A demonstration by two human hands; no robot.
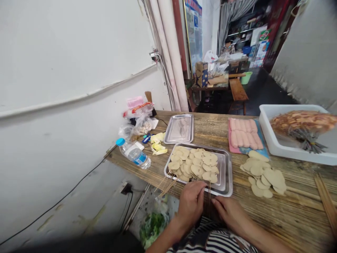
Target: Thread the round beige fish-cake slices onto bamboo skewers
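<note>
Pale oval slices [193, 163] threaded on thin wooden skewers lie in overlapping rows in a metal tray [223, 175]. My left hand [191, 197] is closed at the tray's front rim, around the stick ends of some skewers. More bare skewer ends [166, 184] stick out over the rim to its left. Some sticks [209, 191] run down between my hands. My right hand [230, 212] is just right of these sticks, its fingers curled; whatever they grip is hidden. A pile of loose pale slices [265, 175] lies on the table to the right.
An emptier metal tray [180, 128] sits behind. Pink sausages [244, 133] lie in a pack beside a white tub [289, 153] with bundled meat skewers [302, 123]. At left are a water bottle [135, 154], yellow peelings [158, 144] and plastic bags [143, 123]. A wooden strip [326, 196] is far right.
</note>
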